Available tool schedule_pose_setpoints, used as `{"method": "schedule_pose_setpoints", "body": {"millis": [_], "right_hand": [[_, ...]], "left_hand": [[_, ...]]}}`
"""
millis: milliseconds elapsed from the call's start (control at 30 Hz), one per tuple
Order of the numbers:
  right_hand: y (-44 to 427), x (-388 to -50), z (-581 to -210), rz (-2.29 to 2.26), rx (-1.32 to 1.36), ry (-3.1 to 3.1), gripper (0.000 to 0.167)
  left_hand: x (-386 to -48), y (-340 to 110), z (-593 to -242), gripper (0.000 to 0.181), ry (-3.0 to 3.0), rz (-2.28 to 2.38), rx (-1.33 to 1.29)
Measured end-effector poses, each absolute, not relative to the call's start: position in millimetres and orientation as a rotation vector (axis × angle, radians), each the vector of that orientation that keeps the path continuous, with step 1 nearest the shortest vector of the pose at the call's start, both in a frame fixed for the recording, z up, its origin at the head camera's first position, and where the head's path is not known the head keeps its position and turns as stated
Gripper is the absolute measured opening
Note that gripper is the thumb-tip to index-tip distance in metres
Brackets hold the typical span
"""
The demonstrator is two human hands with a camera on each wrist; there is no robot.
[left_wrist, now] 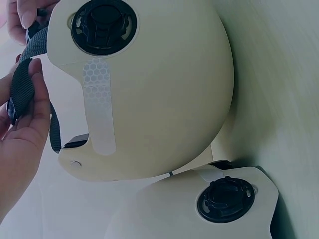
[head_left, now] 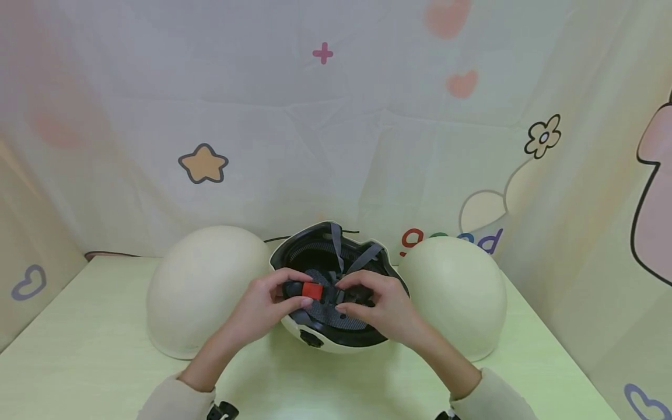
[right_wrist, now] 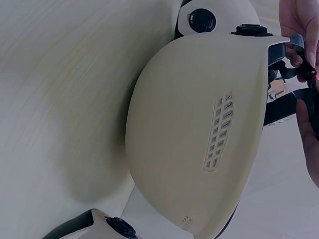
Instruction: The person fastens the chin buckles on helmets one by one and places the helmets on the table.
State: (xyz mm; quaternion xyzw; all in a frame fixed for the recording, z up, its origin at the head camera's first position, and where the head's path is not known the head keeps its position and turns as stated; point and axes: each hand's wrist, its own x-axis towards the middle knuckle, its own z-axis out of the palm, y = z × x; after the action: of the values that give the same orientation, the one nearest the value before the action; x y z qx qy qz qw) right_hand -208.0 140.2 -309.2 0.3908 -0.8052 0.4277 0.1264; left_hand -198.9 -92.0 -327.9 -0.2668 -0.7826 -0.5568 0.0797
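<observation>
Buckle (head_left: 312,291) (partly red) over helmet (head_left: 343,339)

Left forearm (head_left: 216,356) and right forearm (head_left: 443,359) slanting inward — left fingers (head_left: 289,276) and right fingers (head_left: 364,278) pinching, near each other

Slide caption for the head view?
Left hand holds a red-and-black buckle, right hand black strap hardware, over an upturned helmet between two more helmets.

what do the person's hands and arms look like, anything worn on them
The left hand and right hand look bare and ungloved. Both sleeves are plain pale beige. A small black device, partly cropped, shows beside each sleeve.
</observation>
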Motion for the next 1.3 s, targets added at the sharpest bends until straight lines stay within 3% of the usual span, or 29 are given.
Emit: {"method": "schedule_pose_setpoints", "body": {"millis": [1300], "right_hand": [[139.1,-207.1,-313.5,1.325,1.073,-2.354,0.031]], "left_hand": [[-198.3,-83.7,-330.1,0.028,-2.218,-1.611,-0.784]]}}
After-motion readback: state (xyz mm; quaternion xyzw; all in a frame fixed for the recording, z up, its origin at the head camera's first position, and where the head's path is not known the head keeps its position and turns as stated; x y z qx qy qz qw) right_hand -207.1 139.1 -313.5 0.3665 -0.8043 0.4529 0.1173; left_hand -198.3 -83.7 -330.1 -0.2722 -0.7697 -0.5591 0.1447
